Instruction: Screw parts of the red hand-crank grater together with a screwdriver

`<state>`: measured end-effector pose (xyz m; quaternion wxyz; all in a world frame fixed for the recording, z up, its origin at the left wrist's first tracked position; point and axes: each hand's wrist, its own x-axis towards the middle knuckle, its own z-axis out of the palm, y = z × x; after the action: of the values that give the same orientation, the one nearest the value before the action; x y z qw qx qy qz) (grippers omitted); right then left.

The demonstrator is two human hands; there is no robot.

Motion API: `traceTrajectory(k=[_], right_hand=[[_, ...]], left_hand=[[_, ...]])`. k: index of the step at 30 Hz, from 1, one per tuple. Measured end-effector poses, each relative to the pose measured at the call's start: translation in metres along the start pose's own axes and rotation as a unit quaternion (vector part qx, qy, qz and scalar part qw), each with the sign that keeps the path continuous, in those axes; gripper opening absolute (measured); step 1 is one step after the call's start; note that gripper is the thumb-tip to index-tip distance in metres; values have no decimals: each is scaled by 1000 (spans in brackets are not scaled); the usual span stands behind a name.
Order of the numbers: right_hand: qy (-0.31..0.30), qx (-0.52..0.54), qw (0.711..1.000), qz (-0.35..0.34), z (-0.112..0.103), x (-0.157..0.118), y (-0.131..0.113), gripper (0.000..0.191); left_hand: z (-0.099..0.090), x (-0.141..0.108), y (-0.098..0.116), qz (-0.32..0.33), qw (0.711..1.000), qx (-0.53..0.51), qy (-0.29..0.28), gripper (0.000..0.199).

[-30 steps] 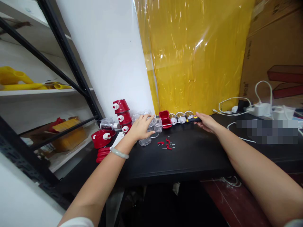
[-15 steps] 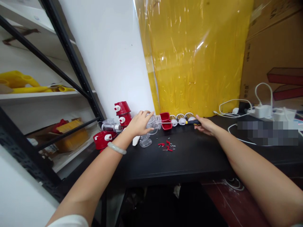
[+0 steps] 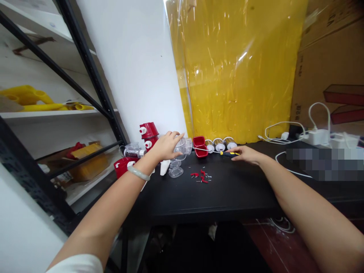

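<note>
My left hand [image 3: 167, 146] is closed around a clear plastic housing [image 3: 186, 146] and covers part of it. In my right hand [image 3: 246, 154] is a screwdriver [image 3: 229, 154] with a yellow and black handle. Its long thin shaft points left, and the tip reaches the housing's right side; whether it sits in a screw is too small to tell. Just behind the shaft are red square cups [image 3: 200, 141]. Small red plastic parts [image 3: 203, 176] and several screws lie scattered on the black table [image 3: 227, 193]. Below my left hand rest a clear plastic piece [image 3: 175, 172] and a white piece [image 3: 164, 167].
Three metallic cylinders [image 3: 218, 145] line the back edge beside the cups. Red housings with white knobs [image 3: 149, 130] stand at the left near a black shelf rack [image 3: 85, 57]. White cables and chargers [image 3: 317, 135] lie at the right, before a cardboard box [image 3: 327, 57].
The screwdriver handle and my right hand have come down a little, so the shaft now slopes down to the right. My left hand keeps its hold on the clear housing. The view has shifted slightly.
</note>
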<state>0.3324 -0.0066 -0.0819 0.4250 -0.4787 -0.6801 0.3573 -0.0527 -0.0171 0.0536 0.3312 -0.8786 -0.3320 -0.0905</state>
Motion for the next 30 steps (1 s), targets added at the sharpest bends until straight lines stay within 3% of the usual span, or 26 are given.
traceTrajectory(k=[5,11,17,25,30], right_hand=[[55,-83,994,-34,0,6,3,37],[103,-139,985,8,-8,2,3,34],[139,-175,972,68,-13,0,-1,36],[117,-199,969,88,-13,-2,-1,38],[150,-186,966,95,-14,-3,-4,37]], left_hand=[[-3,2,4,9,1000,11,-11,80],[-10,4,10,28,999,38,-15,79],[5,8,27,95,992,61,-61,80],[18,13,46,171,983,73,-7,49],[16,15,45,155,985,81,-5,52]])
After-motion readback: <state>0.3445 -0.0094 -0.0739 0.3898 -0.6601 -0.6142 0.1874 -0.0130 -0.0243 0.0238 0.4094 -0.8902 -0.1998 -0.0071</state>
